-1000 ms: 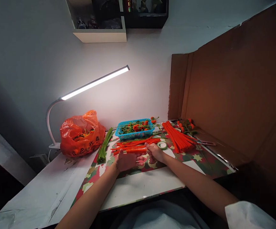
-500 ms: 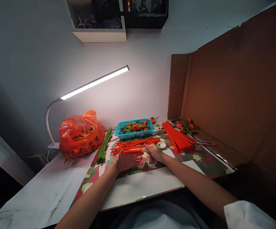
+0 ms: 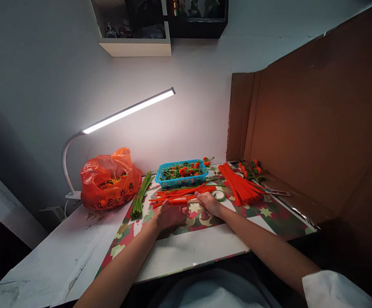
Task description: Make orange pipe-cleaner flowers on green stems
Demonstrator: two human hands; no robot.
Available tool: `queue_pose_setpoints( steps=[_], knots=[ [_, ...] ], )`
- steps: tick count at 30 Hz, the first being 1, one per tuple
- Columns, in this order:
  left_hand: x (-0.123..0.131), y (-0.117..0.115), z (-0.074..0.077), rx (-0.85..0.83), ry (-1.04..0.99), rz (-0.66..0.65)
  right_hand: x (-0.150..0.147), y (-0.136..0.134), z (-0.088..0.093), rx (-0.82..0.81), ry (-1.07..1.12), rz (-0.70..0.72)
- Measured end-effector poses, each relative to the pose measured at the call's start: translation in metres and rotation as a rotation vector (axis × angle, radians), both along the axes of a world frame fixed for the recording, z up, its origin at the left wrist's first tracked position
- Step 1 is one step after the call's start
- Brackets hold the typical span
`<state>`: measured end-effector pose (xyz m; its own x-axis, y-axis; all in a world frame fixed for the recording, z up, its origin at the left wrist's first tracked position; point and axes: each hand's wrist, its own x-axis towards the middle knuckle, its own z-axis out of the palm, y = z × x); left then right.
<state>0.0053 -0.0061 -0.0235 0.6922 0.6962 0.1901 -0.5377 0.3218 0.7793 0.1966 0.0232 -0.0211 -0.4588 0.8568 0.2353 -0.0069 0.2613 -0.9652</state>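
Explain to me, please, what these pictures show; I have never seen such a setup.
There is no machine: these are a person's two bare hands, seen from a camera worn on the head. The right hand holds a thin stick. An orange coil sits at its other end, in the curve of the left hand. On the table lie orange strips, green stems, a tape roll and a blue basket of flowers. An orange bag and a lamp are on the left.
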Motion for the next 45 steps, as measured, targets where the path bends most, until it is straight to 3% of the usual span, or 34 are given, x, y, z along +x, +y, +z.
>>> queue_pose_setpoints(
  steps=[9, 23, 31, 45],
  knots=[
    [-0.006, 0.003, -0.004, -0.018, -0.006, 0.12, 0.001, 0.002, -0.002, 0.021, -0.003, 0.0],
    [0.0, 0.003, -0.001, 0.011, 0.028, -0.21, 0.003, 0.002, -0.002, 0.063, -0.068, -0.036],
    [0.0, 0.002, -0.003, 0.002, 0.015, -0.155, 0.001, 0.004, -0.008, 0.059, -0.078, -0.032],
    [-0.011, 0.008, -0.014, -0.07, -0.013, 0.092, 0.002, 0.003, -0.005, 0.072, -0.075, -0.041]
  ],
)
